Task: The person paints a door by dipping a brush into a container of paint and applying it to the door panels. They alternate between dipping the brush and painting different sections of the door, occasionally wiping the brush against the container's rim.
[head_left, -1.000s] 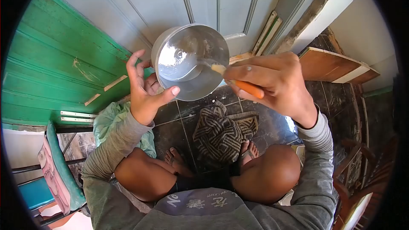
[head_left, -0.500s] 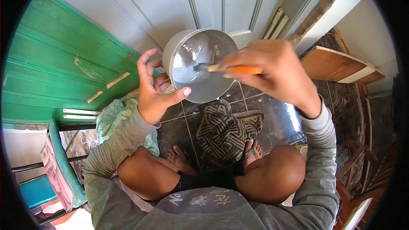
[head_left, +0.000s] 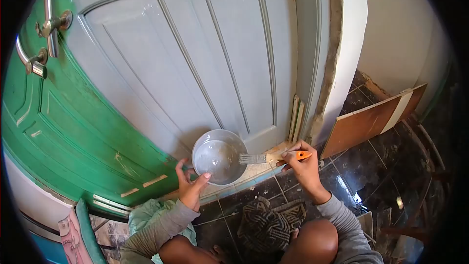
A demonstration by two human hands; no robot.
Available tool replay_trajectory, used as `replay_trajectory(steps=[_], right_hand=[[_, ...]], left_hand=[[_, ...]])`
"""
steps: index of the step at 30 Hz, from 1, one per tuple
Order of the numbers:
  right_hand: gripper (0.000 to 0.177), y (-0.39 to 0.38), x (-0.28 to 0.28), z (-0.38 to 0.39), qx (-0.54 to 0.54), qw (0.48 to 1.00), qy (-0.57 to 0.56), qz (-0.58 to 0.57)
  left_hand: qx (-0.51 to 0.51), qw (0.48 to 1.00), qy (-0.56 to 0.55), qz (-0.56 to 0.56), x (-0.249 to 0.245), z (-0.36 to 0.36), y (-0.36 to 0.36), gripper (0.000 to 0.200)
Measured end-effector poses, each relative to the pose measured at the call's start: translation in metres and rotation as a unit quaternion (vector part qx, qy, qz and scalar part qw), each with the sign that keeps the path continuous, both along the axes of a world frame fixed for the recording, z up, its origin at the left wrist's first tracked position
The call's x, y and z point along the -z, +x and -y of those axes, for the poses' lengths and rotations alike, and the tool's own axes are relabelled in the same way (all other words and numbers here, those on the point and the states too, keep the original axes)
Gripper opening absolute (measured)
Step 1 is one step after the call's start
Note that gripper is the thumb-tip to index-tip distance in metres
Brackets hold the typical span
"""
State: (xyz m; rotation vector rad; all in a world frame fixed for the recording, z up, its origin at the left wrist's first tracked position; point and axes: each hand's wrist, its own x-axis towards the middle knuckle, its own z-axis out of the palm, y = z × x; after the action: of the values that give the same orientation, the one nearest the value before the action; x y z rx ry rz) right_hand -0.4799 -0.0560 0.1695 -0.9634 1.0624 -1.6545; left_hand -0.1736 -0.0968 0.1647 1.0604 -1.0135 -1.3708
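My left hand [head_left: 191,186] grips a round grey paint container [head_left: 215,178] from its left side, thumb over the near rim. Wet grey paint coats its inside. My right hand [head_left: 302,166] is closed around the handle of a paintbrush [head_left: 271,158] with an orange handle end. Grey paint covers the bristles, which sit at the container's right rim and point left into it. Behind the container stands a door panel [head_left: 190,68] painted grey, glossy near the top.
A green door [head_left: 88,137] with metal handles [head_left: 49,29] stands left. A patterned cloth [head_left: 268,222] lies on dark tiles between my legs. Green plastic sheeting [head_left: 151,220] is at lower left. A wooden board [head_left: 361,122] leans against the wall at right.
The view has tilted up, showing more of the doors. The brush has come out from inside the container to its right rim. My left hand keeps hold of the container.
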Motion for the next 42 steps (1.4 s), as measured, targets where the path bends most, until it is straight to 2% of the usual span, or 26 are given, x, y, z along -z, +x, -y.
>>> replay_trajectory(steps=[3,5,7,9,13,16,18,20,22,25,28,30,31,33,35,37,38,40,42], right_hand=[[0.012,-0.016,0.004,0.009,0.054,0.998,-0.001,0.031],[0.014,-0.024,-0.004,0.022,0.055,0.994,-0.042,0.09],[0.015,-0.023,-0.033,0.042,0.049,0.985,-0.085,0.141],[0.015,-0.017,-0.081,0.067,0.07,0.979,-0.148,0.121],[0.019,0.01,-0.199,0.113,0.143,0.917,-0.372,0.008],[0.019,0.02,-0.239,0.148,0.236,0.829,-0.479,-0.165],[0.02,0.022,-0.238,0.158,0.298,0.749,-0.496,-0.324],[0.021,0.029,-0.194,0.148,0.231,0.765,-0.464,-0.382],[0.022,0.029,-0.145,0.137,0.167,0.755,-0.419,-0.476],[0.021,0.021,-0.164,0.128,0.089,0.764,-0.351,-0.533],[0.02,0.016,-0.266,0.148,0.135,0.721,-0.452,-0.507],[0.02,0.015,-0.324,0.157,0.225,0.688,-0.528,-0.445],[0.022,0.016,-0.342,0.15,0.278,0.685,-0.504,-0.447],[0.022,0.02,-0.322,0.163,0.292,0.665,-0.586,-0.359],[0.024,0.024,-0.267,0.158,0.225,0.701,-0.546,-0.398],[0.024,0.025,-0.222,0.148,0.175,0.707,-0.499,-0.469],[0.023,0.021,-0.221,0.149,0.163,0.717,-0.487,-0.472],[0.021,0.016,-0.238,0.138,0.139,0.735,-0.461,-0.478],[0.019,0.015,-0.281,0.139,0.21,0.71,-0.523,-0.423]], left_hand=[[-0.008,1.0,0.003,-0.018,-0.007,0.001,0.001,0.09],[-0.011,0.999,-0.004,-0.032,-0.011,0.0,0.003,0.088],[-0.012,0.999,-0.011,-0.04,-0.017,0.0,0.005,0.087],[-0.012,0.999,-0.009,-0.043,-0.022,-0.002,0.006,0.085],[-0.006,0.999,-0.006,-0.048,-0.023,-0.004,0.014,0.083],[-0.003,0.999,0.0,-0.045,-0.02,-0.004,0.022,0.081],[-0.004,0.999,0.008,-0.042,-0.019,-0.005,0.025,0.08],[-0.004,0.999,0.016,-0.042,-0.02,-0.005,0.027,0.079],[-0.006,0.998,0.015,-0.056,-0.022,-0.005,0.027,0.079],[-0.005,0.999,-0.004,-0.039,-0.017,0.0,0.03,0.082],[0.001,1.0,-0.011,-0.02,-0.011,0.006,0.031,0.084],[0.004,1.0,-0.01,-0.019,-0.011,0.007,0.031,0.084],[0.006,1.0,-0.009,-0.021,-0.012,0.006,0.031,0.084],[0.007,1.0,-0.009,-0.029,-0.012,0.005,0.031,0.084],[0.001,0.999,-0.015,-0.04,-0.012,0.004,0.031,0.084],[-0.005,0.997,-0.004,-0.071,-0.015,0.003,0.03,0.08],[-0.009,0.996,0.001,-0.084,-0.016,0.003,0.032,0.078],[-0.006,0.999,0.002,-0.041,-0.009,0.006,0.036,0.083],[-0.006,1.0,0.009,-0.029,-0.009,0.007,0.038,0.083]])
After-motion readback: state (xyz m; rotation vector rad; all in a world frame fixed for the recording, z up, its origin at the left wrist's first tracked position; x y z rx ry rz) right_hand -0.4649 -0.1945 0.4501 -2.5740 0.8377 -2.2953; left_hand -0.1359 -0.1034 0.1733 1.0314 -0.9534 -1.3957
